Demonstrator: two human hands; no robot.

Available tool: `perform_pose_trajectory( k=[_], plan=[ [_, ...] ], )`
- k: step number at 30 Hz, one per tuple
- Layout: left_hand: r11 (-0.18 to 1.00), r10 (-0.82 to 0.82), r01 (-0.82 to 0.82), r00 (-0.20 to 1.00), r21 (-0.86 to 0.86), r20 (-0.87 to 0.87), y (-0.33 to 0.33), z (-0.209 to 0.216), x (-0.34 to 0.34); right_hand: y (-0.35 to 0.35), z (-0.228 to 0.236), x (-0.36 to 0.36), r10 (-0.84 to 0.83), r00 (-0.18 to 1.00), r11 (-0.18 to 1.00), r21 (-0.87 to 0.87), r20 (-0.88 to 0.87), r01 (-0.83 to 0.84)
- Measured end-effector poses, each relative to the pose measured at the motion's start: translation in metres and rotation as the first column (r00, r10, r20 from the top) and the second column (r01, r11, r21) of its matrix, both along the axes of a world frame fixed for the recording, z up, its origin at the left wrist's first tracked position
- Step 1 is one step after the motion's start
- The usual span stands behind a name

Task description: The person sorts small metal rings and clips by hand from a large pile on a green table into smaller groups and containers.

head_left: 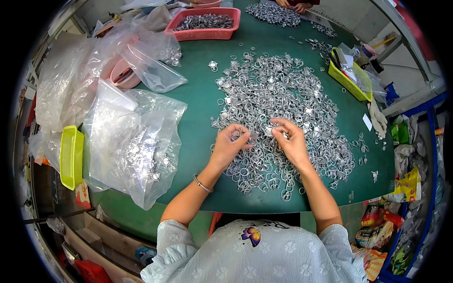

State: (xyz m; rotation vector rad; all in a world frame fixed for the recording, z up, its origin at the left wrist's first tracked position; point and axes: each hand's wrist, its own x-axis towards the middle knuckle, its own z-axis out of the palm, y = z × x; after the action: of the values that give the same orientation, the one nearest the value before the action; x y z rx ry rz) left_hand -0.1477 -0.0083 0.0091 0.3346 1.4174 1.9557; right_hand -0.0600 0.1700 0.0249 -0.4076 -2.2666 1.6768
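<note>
A wide pile of small silver metal rings (278,94), some with round discs on them, lies spread over the green tabletop. Over the near middle of the pile, my left hand (229,145) is closed in a pinch, thumb against forefinger. What sits between those fingertips is too small to make out. Beside it, my right hand (292,145) pinches a small silver piece with a round disc (269,131) between thumb and forefinger. The two hands are a short gap apart, fingertips facing each other.
On the left lies a clear plastic bag (137,146) with several silver pieces. A yellow-green basket (71,158) stands at the table's left edge; another basket (349,78) is at the right. A pink tray (203,34) of metal parts stands far back. Another person's hands (292,5) work beyond.
</note>
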Motion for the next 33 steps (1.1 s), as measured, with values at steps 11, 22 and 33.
perform_pose_trajectory(
  k=[11, 22, 33],
  plan=[
    [0.968, -0.23, 0.202, 0.951, 0.149, 0.205, -0.005, -0.002, -0.006, -0.004, 0.01, 0.002, 0.042, 0.996, 0.93, -0.367, 0.08, -0.01],
    [0.905, -0.324, 0.133, 0.831, 0.404, 0.452, -0.003, 0.009, -0.008, -0.004, 0.001, 0.001, -0.052, 0.999, 0.953, -0.297, 0.0, 0.05],
    [0.976, -0.213, 0.198, 0.959, 0.095, 0.187, -0.001, -0.002, 0.003, -0.011, 0.02, 0.001, 0.017, 0.988, 0.846, -0.529, 0.151, 0.066]
  ],
)
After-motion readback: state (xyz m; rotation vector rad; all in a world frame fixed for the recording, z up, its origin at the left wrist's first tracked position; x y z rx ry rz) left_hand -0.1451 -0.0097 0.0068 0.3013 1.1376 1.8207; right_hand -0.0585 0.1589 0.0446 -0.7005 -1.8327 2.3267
